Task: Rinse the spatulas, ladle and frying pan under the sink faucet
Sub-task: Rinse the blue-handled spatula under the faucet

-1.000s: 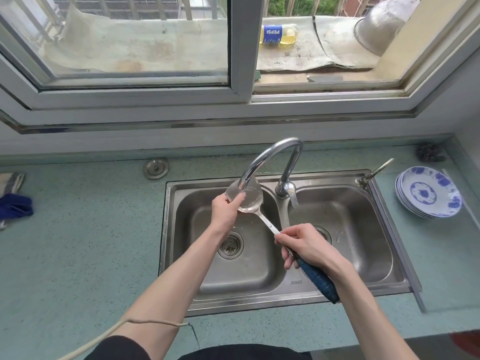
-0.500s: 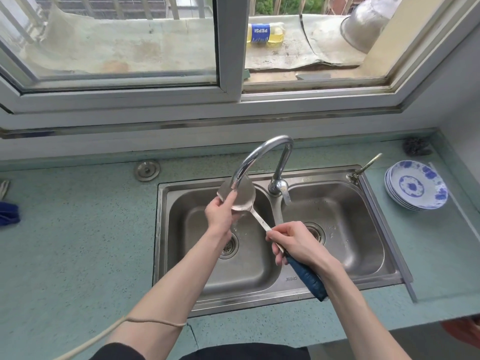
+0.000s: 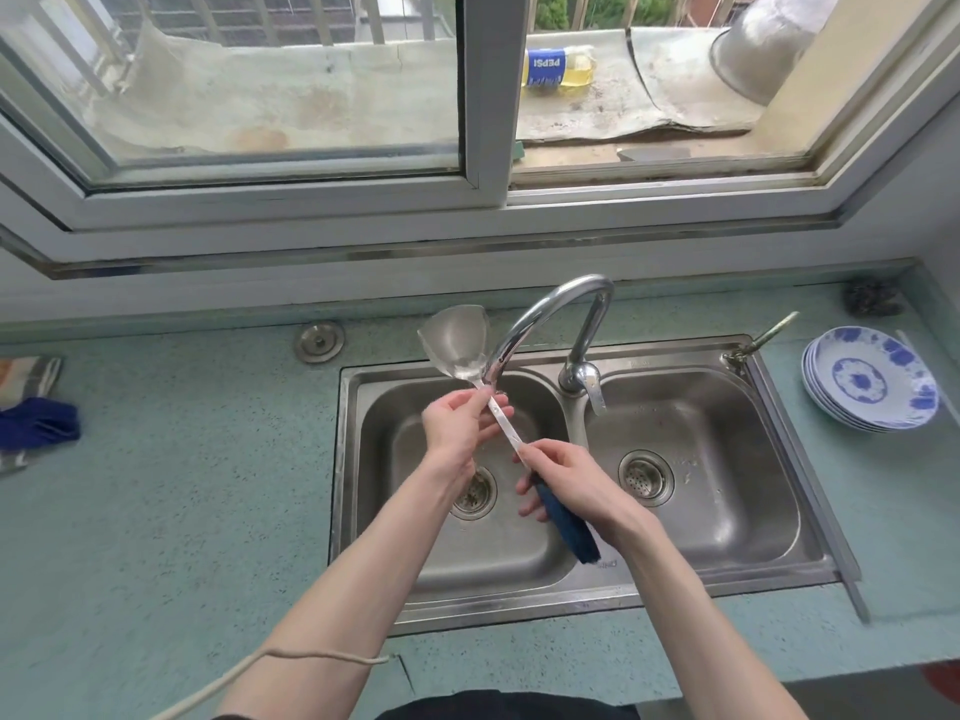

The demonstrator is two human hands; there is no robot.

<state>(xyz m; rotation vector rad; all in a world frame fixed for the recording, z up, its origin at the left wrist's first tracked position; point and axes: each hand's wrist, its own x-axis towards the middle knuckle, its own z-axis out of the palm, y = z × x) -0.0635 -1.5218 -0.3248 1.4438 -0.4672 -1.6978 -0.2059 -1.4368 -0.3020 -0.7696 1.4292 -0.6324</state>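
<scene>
Over left sink basin (image 3: pixel 519 553) – both hands' grip grasping spatula (image 3: pixel 457 345): left hand (image 3: pixel 460 423) on shaft, right hand (image 3: pixel 571 480) on handle.

One spatula (image 3: pixel 456 345) and one faucet (image 3: pixel 550 324) over a sink (image 3: pixel 571 600) of two basins, each with one drain. One stack of plates (image 3: pixel 870 379) at three o'clock, one bottle (image 3: pixel 558 67) at twelve, two hands

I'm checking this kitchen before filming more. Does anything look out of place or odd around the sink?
One thing: a Pepsi bottle with yellowish liquid lies on its side on the ledge outside the window, beside an upturned metal basin. At the sink, nothing looks spilled or damaged.
</scene>
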